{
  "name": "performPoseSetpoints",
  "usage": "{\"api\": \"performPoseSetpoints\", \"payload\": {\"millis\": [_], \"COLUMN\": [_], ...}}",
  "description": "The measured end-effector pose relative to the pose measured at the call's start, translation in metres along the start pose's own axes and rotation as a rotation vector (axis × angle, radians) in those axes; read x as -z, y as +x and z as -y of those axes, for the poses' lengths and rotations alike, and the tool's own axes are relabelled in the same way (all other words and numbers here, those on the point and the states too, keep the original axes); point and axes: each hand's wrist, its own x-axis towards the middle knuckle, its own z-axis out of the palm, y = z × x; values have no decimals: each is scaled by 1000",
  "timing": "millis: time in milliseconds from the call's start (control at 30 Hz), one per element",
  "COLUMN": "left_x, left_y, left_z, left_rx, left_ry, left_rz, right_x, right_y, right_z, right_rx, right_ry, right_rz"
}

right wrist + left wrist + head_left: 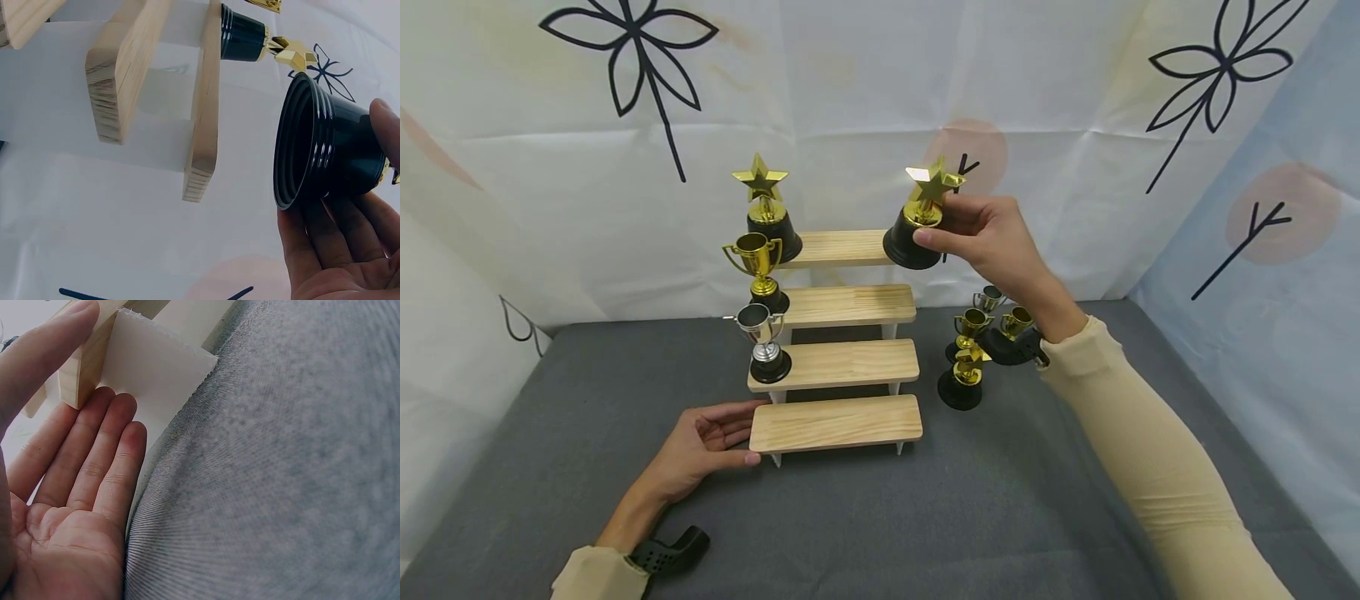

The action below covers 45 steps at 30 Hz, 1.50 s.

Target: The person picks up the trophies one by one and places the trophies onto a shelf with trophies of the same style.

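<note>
My right hand (992,237) grips a gold star trophy (932,187) by its black base, at the right end of the top step of a wooden tiered stand (835,423). In the right wrist view, the hollow underside of the trophy's base (334,140) faces the stand, apart from the top board (203,125). My left hand (700,450) rests at the left end of the lowest step, thumb in front and fingers behind. The left wrist view shows its fingers (115,456) extended against the board end (84,372) and white support.
Down the stand's left side stand a gold star trophy (767,217), a gold cup trophy (756,258) and a silver cup trophy (763,337). Several small trophies, including a star one (962,387), stand on the grey cloth right of the stand. A white patterned curtain (850,100) hangs behind.
</note>
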Motion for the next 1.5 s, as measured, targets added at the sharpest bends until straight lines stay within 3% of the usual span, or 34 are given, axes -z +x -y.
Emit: {"api": "performPoseSetpoints", "payload": {"millis": [1067,1500], "left_x": [0,0], "left_y": [-1,-1], "left_z": [-2,-1], "left_rx": [24,9], "left_ry": [13,1], "left_rz": [-12,-4], "right_x": [-39,-46], "right_y": [42,51], "right_z": [-9,-18], "right_rx": [-52,-65], "right_ry": [46,72], "right_rz": [115,115]}}
